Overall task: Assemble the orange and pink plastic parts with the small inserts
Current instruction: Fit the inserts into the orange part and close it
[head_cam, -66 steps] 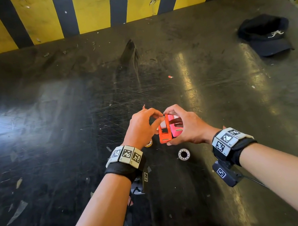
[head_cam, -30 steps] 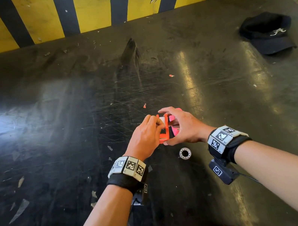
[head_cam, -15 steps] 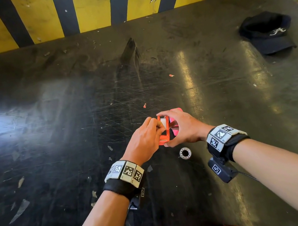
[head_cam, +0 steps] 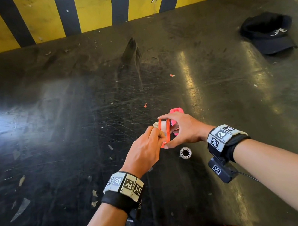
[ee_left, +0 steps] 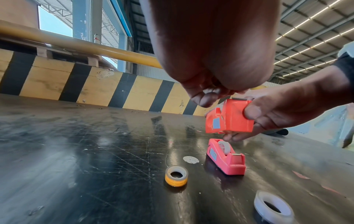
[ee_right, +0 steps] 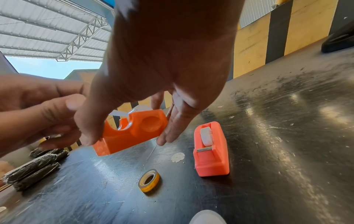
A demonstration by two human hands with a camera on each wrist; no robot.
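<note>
My right hand (head_cam: 169,132) grips the orange tape dispenser (head_cam: 166,135) by its ends, thumb near me and fingers on the far end, holding it above the table (ee_right: 134,133). A white tape roll (head_cam: 163,125) sits in its slot. My left hand (head_cam: 156,131) is at the dispenser's left side with its fingers curled, pinching at that roll's loose end (ee_right: 114,112). The pink dispenser (head_cam: 176,110) stands on the table just beyond my right hand, with a white roll (ee_right: 206,136) seated in it.
A clear tape roll (head_cam: 185,152) lies near my right wrist. A yellow tape roll (ee_left: 176,175) and a round white sticker (ee_left: 190,159) lie below my hands. A black cap (head_cam: 269,33) sits far right. A yellow-and-black wall (head_cam: 87,6) bounds the scratched black table.
Both hands have stayed on the orange dispenser, which has come away from the pink one and tilted. The white roll now shows in its frame. My left forearm has drawn slightly toward me.
</note>
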